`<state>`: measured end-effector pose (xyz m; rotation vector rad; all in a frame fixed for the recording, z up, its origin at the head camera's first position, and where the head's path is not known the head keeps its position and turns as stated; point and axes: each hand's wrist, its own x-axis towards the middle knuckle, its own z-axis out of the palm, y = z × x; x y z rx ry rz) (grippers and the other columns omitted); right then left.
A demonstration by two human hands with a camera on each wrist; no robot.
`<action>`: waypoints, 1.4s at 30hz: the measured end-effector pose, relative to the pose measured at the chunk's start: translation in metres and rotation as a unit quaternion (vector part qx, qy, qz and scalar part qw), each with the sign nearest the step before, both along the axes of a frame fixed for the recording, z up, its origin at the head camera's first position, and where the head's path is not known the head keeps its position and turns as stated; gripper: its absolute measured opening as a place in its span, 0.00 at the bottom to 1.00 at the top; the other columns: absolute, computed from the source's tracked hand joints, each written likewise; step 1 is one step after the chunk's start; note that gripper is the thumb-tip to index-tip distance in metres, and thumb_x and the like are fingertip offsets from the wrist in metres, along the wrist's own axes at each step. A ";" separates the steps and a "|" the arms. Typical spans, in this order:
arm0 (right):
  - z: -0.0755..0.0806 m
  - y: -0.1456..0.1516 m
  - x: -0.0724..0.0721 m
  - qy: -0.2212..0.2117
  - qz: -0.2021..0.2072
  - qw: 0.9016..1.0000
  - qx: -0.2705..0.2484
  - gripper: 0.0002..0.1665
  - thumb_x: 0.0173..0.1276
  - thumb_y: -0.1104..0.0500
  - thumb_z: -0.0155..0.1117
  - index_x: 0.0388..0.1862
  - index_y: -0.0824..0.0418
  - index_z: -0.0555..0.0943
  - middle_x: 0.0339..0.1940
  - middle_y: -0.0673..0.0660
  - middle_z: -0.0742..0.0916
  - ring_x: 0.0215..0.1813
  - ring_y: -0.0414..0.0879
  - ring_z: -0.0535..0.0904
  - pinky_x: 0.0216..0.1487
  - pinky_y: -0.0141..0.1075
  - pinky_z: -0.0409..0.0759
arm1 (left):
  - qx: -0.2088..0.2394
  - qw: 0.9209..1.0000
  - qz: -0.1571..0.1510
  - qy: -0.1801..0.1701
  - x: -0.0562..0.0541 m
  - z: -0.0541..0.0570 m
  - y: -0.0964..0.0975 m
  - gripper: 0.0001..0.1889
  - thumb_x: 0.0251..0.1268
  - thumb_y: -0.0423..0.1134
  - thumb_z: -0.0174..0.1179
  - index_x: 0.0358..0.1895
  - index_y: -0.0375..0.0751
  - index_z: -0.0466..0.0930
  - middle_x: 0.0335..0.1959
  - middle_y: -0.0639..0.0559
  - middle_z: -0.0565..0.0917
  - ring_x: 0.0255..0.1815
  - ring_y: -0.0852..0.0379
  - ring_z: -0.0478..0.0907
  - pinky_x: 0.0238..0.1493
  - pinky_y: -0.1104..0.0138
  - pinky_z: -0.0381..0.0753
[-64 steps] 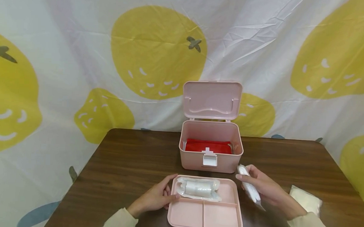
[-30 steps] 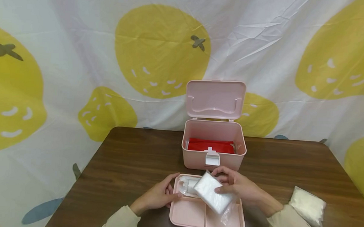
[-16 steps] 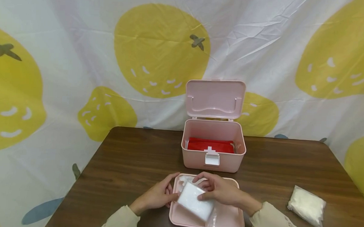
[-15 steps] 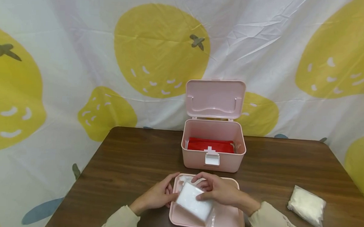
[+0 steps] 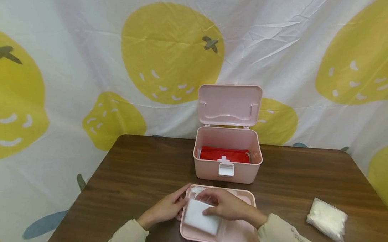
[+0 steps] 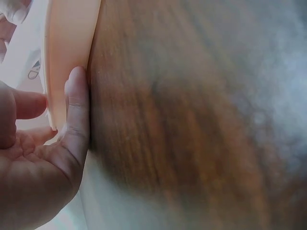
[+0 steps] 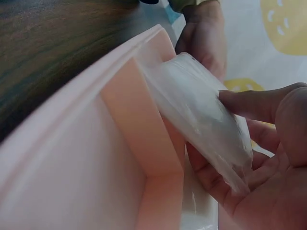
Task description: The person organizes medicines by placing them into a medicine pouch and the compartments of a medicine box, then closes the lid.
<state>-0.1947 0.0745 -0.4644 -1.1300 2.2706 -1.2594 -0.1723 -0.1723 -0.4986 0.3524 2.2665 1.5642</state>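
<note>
A pink divided tray (image 5: 241,231) lies on the table in front of the person. My left hand (image 5: 164,208) holds its left edge; in the left wrist view the thumb touches the rim and other fingers lie along the outer wall. My right hand (image 5: 227,204) grips a white square packet in clear plastic (image 5: 201,218) between thumb and fingers, over the front left compartment. The right wrist view shows the packet (image 7: 204,108) tilted, its lower end inside the compartment by the pink divider (image 7: 144,115). Another clear-wrapped white item (image 5: 198,190) in the back compartment is mostly hidden by the right hand.
Behind the tray stands a pink first-aid box (image 5: 205,173) with its lid raised and a red pouch (image 5: 225,154) inside. A bag of cream-coloured material (image 5: 326,221) lies on the table at the right. A patterned cloth (image 5: 168,123) hangs behind the table (image 5: 147,162).
The right hand has brought the packet from right of the tray leftward over it, then lowered it at the front left compartment. The left hand has stayed at the tray's left edge.
</note>
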 end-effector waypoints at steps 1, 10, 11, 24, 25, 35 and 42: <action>0.001 -0.001 0.000 0.004 0.004 1.000 0.005 0.21 0.60 0.62 0.73 0.53 0.57 0.82 0.43 0.48 0.86 0.43 0.35 0.77 0.50 0.32 0.77 | 0.000 1.000 0.000 0.000 0.000 0.001 0.000 0.29 0.77 0.40 0.51 0.78 0.51 0.57 0.28 0.48 0.74 0.22 0.57 0.78 0.24 0.62 0.84; 0.001 -0.006 0.006 0.046 0.023 0.997 0.049 0.15 0.61 0.61 0.73 0.47 0.58 0.83 0.42 0.47 0.87 0.46 0.33 0.80 0.52 0.33 0.80 | -0.008 1.000 -0.011 0.010 0.001 0.002 -0.001 0.29 0.77 0.39 0.52 0.78 0.49 0.57 0.28 0.47 0.74 0.22 0.58 0.77 0.24 0.64 0.83; 0.002 -0.007 0.007 0.052 0.022 0.997 0.050 0.14 0.61 0.61 0.73 0.46 0.58 0.82 0.41 0.48 0.87 0.45 0.33 0.80 0.51 0.32 0.80 | -0.010 1.000 -0.011 0.011 0.001 0.002 -0.001 0.29 0.77 0.39 0.52 0.78 0.49 0.57 0.28 0.48 0.74 0.23 0.58 0.77 0.24 0.65 0.83; 0.000 -0.013 0.010 0.085 -0.006 0.995 0.052 0.12 0.58 0.61 0.75 0.35 0.55 0.78 0.28 0.43 0.81 0.32 0.31 0.74 0.37 0.28 0.76 | -0.023 0.999 -0.008 0.020 0.000 0.002 -0.001 0.29 0.77 0.39 0.52 0.78 0.50 0.58 0.28 0.47 0.74 0.22 0.57 0.78 0.23 0.64 0.83; 0.000 -0.014 0.011 0.095 -0.010 0.994 0.057 0.13 0.57 0.61 0.75 0.33 0.54 0.78 0.26 0.42 0.79 0.30 0.30 0.72 0.35 0.27 0.74 | -0.024 0.999 -0.008 0.021 0.000 0.002 -0.001 0.29 0.77 0.39 0.52 0.77 0.50 0.58 0.28 0.47 0.74 0.22 0.57 0.78 0.23 0.64 0.83; -0.002 -0.017 0.020 0.264 -0.050 0.959 0.093 0.12 0.51 0.57 0.79 0.25 0.52 0.80 0.28 0.45 0.77 0.34 0.35 0.68 0.36 0.28 0.70 | -0.022 1.000 -0.007 0.022 0.001 0.002 -0.001 0.29 0.77 0.39 0.52 0.77 0.48 0.58 0.28 0.48 0.74 0.23 0.57 0.78 0.24 0.65 0.84; 0.000 -0.016 0.021 0.288 -0.056 0.947 0.131 0.09 0.52 0.56 0.79 0.26 0.54 0.84 0.24 0.45 0.81 0.26 0.34 0.73 0.29 0.28 0.72 | -0.030 0.999 -0.008 0.028 0.000 0.002 0.001 0.28 0.77 0.38 0.51 0.77 0.47 0.58 0.28 0.49 0.74 0.23 0.58 0.78 0.23 0.66 0.83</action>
